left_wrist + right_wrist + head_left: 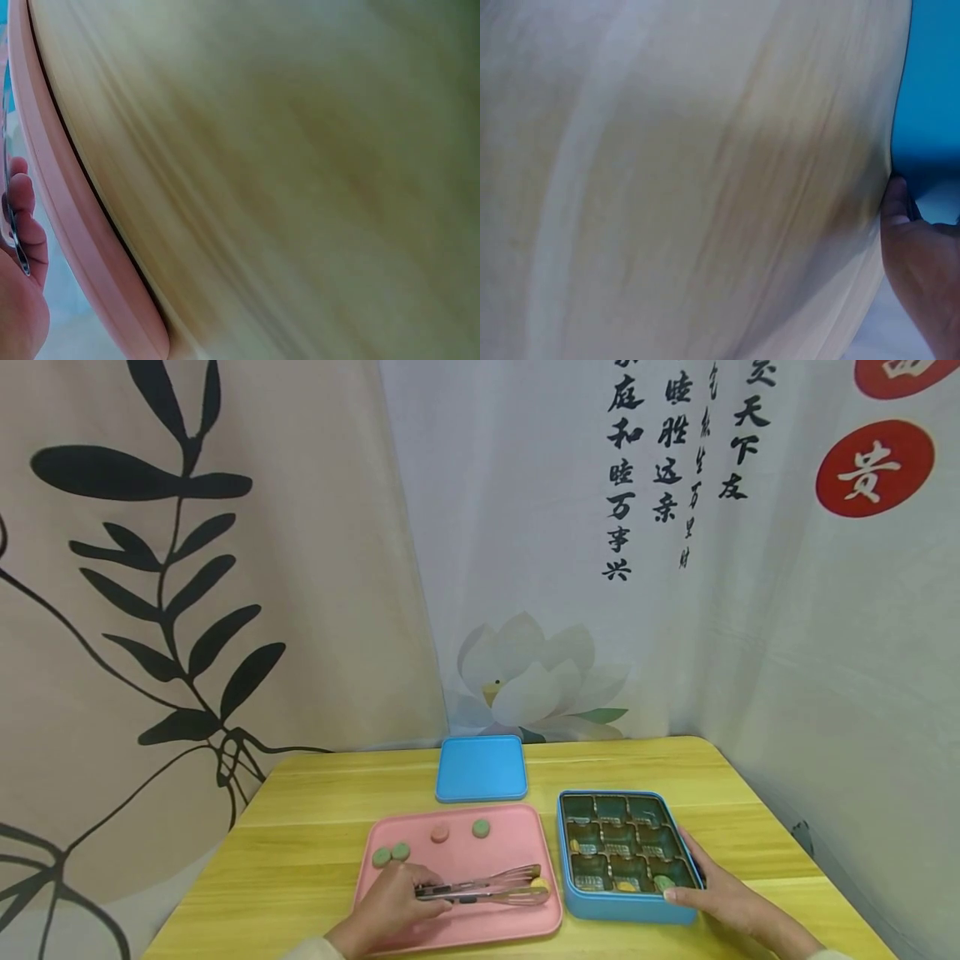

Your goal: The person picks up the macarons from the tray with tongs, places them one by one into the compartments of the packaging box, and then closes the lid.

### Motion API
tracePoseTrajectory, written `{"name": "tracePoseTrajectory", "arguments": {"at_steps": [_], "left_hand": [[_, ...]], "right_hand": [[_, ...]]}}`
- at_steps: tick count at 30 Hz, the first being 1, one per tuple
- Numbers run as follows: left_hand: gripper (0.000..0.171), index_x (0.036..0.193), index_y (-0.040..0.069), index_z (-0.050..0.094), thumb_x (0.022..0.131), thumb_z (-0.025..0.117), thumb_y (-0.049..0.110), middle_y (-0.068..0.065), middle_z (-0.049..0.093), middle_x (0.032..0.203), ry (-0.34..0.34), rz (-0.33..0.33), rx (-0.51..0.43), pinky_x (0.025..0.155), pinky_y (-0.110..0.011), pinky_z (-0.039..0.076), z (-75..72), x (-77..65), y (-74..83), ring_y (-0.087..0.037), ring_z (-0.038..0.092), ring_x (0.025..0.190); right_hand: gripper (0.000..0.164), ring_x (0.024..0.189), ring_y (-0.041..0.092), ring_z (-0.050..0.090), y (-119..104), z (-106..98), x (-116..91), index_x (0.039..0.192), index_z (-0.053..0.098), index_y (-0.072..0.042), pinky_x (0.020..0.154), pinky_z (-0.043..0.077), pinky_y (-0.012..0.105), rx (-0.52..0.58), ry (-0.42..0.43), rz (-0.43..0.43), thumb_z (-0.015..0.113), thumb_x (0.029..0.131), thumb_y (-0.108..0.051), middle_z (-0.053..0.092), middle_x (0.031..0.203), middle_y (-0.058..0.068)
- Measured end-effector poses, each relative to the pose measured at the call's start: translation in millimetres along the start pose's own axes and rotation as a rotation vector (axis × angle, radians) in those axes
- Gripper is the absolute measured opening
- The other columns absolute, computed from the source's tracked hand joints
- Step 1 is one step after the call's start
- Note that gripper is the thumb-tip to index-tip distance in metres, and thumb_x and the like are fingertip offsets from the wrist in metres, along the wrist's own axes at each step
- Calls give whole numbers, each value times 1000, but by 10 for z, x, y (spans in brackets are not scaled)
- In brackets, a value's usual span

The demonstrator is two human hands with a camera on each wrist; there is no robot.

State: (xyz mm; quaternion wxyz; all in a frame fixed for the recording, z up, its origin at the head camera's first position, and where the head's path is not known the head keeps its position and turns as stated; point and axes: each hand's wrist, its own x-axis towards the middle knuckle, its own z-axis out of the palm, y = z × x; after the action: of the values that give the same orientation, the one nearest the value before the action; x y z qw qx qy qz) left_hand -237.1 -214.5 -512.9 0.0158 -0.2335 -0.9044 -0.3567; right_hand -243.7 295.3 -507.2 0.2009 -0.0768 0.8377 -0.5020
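Low over the pink tray [435, 927], my left hand [397, 897] holds a pair of metal tongs [468, 897] that point right. A yellow macaron-like disc [540, 884] shows at their far ends; I cannot tell whether they grip it. Two green discs [392, 853] lie at the tray's left, a pink one [439, 833] and another green one [481, 828] farther back. My right hand [723, 893] grips the near right corner of the blue box [622, 906], thumb on the rim. Inside its divided insert are a green disc [663, 883] and two yellow ones [625, 887].
A flat blue lid [482, 768] lies at the back of the wood-patterned table [322, 810], behind the tray. The box stands just right of the tray with a narrow gap between. A printed curtain [360, 568] hangs behind the table.
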Motion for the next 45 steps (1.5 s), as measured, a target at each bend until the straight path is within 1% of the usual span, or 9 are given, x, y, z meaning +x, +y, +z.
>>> {"name": "tracePoseTrajectory", "arguments": {"at_steps": [6, 11, 17, 29, 33, 37, 39, 42, 45], "left_hand": [[18, 86, 18, 78, 78, 83, 33, 18, 65, 72, -4, -27, -32, 57, -22, 49, -2, -6, 7, -1, 55, 63], [17, 84, 19, 78, 78, 82, 34, 19, 64, 69, 0, -32, -30, 56, -22, 47, -8, -11, -8, 0, 53, 62], [10, 81, 20, 78, 79, 83, 28, 18, 59, 62, 16, -40, -20, 49, -21, 43, -8, -7, -20, 1, 47, 56], [10, 81, 19, 78, 80, 82, 28, 18, 59, 60, 42, -54, -21, 47, -21, 43, -39, -11, -21, 0, 49, 54], [12, 80, 23, 78, 80, 82, 34, 19, 58, 59, 74, -78, 8, 51, -21, 41, -47, -5, -8, -1, 46, 59], [11, 77, 30, 77, 78, 83, 39, 20, 56, 61, 111, -93, 54, 62, -25, 36, -54, 10, 13, -4, 43, 68], [10, 76, 32, 76, 78, 83, 39, 20, 56, 64, 120, -100, 56, 66, -27, 34, -57, 19, 23, -6, 42, 71], [7, 77, 33, 77, 79, 83, 37, 21, 59, 67, 129, -103, 47, 67, -28, 34, -63, 38, 39, -7, 43, 72], [7, 78, 31, 78, 79, 83, 35, 21, 60, 67, 138, -104, 32, 64, -27, 36, -74, 68, 55, -7, 43, 69]], "right_hand": [[101, 139, 60, -9, 5, -2, 9, 156, -17, -10, 102, 9, 77, -1, 4, 0, 62, 98, -32, -16, 157, 32], [102, 139, 59, -9, 8, 0, 10, 156, -17, -10, 102, 9, 77, 3, 7, -4, 63, 98, -32, -16, 157, 32], [101, 139, 59, -9, 0, 4, 6, 156, -18, -10, 102, 8, 77, 9, 7, -3, 62, 98, -32, -17, 157, 32], [104, 139, 59, -8, -10, 17, -20, 155, -18, -9, 102, 7, 77, -3, 20, -7, 64, 96, -33, -16, 157, 32], [104, 139, 59, -8, -6, 18, -21, 155, -18, -8, 102, 7, 77, 3, 20, -10, 64, 97, -32, -16, 157, 33], [104, 139, 59, -9, 2, 17, -16, 155, -18, -8, 102, 7, 77, -2, 19, -9, 64, 97, -32, -16, 157, 33], [103, 138, 60, -9, 8, 15, -12, 155, -18, -8, 102, 8, 77, -8, 17, -8, 64, 97, -32, -16, 156, 34], [102, 139, 60, -9, 14, 13, -4, 156, -17, -9, 102, 8, 77, -4, 17, -4, 63, 97, -32, -16, 157, 33], [101, 139, 59, -9, 22, 10, 3, 156, -17, -10, 102, 8, 77, -1, 18, 1, 63, 98, -32, -16, 157, 32]]}}
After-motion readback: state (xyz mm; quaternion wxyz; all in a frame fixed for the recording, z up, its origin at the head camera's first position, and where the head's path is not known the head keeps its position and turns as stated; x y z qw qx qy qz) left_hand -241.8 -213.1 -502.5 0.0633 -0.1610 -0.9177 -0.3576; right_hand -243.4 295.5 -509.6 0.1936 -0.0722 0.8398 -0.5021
